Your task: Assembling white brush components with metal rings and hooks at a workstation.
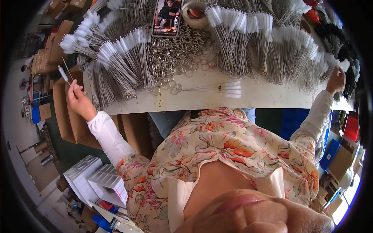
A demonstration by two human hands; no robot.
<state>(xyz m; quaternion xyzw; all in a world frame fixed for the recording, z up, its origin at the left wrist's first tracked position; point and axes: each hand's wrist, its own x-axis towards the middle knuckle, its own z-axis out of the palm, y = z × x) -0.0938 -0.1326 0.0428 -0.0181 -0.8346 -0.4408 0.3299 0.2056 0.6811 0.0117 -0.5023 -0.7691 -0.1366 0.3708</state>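
Off the table's left end, my left hand (81,101) is closed in a pinch. It holds up a small wire brush (62,73) with white bristles, and a thin rod stands beside that brush in the same fingers. At the far right, my right hand (336,81) has its fingers closed at a pile of brushes, with a white bristle tuft (344,65) showing just above them. Several wire brushes (233,89) lie fanned out at the table's front, their wire ends by a metal ring (176,88).
Bundles of white-tipped wire brushes (124,50) cover the table's left, and more bundles (237,42) fill its right. Between them lie a heap of metal rings (175,50), a phone (167,17) and a tape roll (194,14). Cardboard boxes (66,112) stand below left. Black brushes (330,35) lie at right.
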